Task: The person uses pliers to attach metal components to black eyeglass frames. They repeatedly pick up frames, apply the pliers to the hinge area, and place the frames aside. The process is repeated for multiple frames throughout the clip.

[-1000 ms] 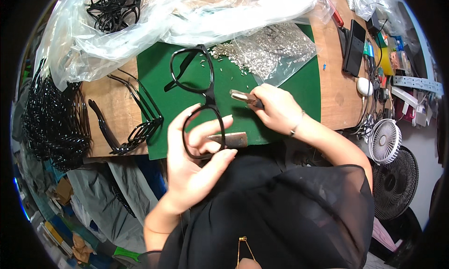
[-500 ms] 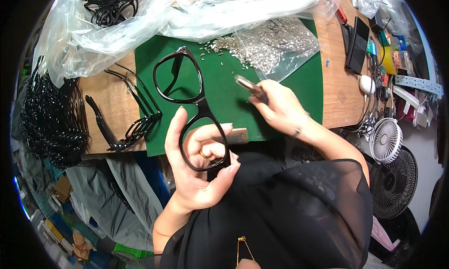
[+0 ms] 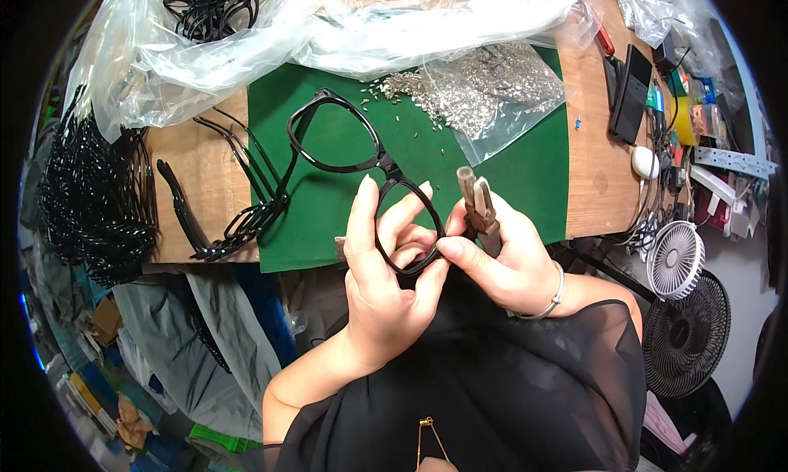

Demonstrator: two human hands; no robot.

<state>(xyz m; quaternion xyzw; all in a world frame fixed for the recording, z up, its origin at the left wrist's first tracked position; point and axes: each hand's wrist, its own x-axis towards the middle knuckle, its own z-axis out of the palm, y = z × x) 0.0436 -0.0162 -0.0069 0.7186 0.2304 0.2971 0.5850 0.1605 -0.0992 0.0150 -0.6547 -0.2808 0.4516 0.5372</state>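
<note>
A black glasses frame [image 3: 389,168] is tilted over the green mat [image 3: 525,185], its far end pointing up and left. My left hand [image 3: 382,287] is closed on the near rim, with fingers behind and partly inside the lens opening. In my right hand [image 3: 517,263] are metal pliers [image 3: 480,209], their jaws pointing away from me and slightly apart. The right thumb touches the frame's near end, beside the left fingertips. What lies between the two hands at that end is too small to make out.
A heap of shiny black temple arms [image 3: 94,201] lies at the left, with a smaller bunch [image 3: 254,217] beside the mat. Small metal pieces [image 3: 460,103] spill near a clear bag [image 3: 525,86]. Plastic sheeting [image 3: 345,29] covers the back. A phone [image 3: 630,94] and fan [image 3: 677,258] are at right.
My right hand has come left and nearer with the pliers, and its thumb now touches the frame. The left hand and the glasses frame have shifted right, and the frame is tilted more.
</note>
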